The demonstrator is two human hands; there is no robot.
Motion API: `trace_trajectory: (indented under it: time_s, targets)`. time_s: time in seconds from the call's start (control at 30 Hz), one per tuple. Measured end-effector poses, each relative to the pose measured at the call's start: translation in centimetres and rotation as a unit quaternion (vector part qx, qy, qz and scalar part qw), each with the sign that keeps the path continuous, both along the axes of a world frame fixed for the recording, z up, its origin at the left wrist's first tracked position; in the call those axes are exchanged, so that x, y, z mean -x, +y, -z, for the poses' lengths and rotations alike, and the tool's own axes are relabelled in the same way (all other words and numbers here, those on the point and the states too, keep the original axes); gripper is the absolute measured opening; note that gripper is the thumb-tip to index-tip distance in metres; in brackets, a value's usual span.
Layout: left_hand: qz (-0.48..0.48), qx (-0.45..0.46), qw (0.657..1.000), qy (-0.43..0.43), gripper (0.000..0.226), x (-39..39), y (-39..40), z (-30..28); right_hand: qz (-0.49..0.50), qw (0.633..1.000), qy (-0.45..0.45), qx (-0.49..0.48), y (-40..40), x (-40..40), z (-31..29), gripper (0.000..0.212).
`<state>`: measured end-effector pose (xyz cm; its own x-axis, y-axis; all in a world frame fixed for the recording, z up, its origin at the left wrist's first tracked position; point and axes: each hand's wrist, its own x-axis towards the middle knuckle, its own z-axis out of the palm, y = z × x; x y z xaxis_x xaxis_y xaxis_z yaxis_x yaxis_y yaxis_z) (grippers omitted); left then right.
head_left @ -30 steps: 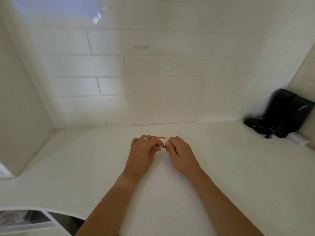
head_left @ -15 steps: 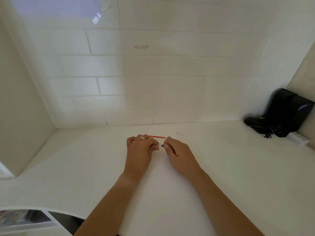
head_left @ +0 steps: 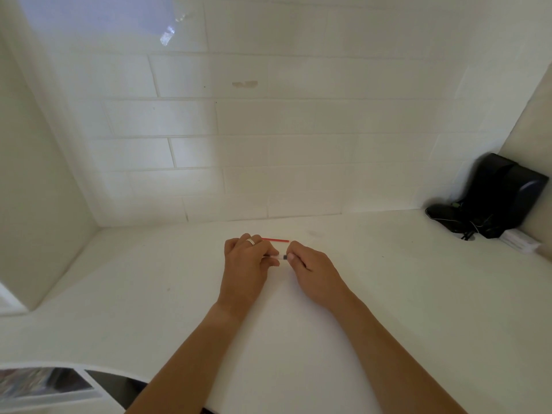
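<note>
Both hands meet low over the white counter (head_left: 388,294). My left hand (head_left: 248,264), with a ring on one finger, has its fingers curled and pinches the pale end of a small thin object (head_left: 282,257). My right hand (head_left: 310,267) pinches the dark tip of the same object between thumb and forefinger. Most of this object is hidden by my fingers. A thin red strip (head_left: 275,240) shows just beyond my knuckles; what it belongs to cannot be made out.
White tiled wall (head_left: 268,130) stands behind the counter, and a white side panel (head_left: 35,204) closes the left. A black device (head_left: 495,198) with cables and a small white box (head_left: 519,242) sit in the back right corner. The counter's curved front edge lies at bottom left.
Both hands have shifted slightly left and the gap between their fingertips has widened a little, showing more of the small object. The red strip stays in place.
</note>
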<state>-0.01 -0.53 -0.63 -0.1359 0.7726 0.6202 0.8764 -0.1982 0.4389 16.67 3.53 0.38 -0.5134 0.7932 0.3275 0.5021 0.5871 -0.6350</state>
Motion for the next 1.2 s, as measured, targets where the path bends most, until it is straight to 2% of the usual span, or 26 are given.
trace_trajectory:
  time_s: [0.47, 0.73, 0.83, 1.0, 1.2]
  targets:
    - [-0.021, -0.012, 0.999, 0.040, 0.020, -0.4, 0.0, -0.2, 0.013, 1.000, -0.016, -0.005, 0.1, 0.2, 0.4, 0.022]
    - [-0.003, -0.028, 0.996, 0.087, 0.009, -1.0, -0.3, -0.1, 0.011, 0.998, 0.036, -0.041, -0.7, 0.1, 0.3, 0.003]
    - [-0.019, -0.020, 0.996, 0.079, 0.004, -0.9, -0.6, -0.1, 0.037, 0.995, 0.062, -0.063, -0.6, 0.0, 0.2, 0.008]
    - [-0.083, 0.016, 0.996, 0.038, 0.013, -0.4, -0.7, -0.3, 0.109, 0.985, 0.117, -0.063, -0.4, -0.6, -0.1, 0.013]
    - [-0.080, 0.008, 0.996, 0.047, 0.016, -0.7, -0.7, -0.3, 0.086, 0.986, 0.130, -0.054, -0.4, -0.6, 0.1, 0.017]
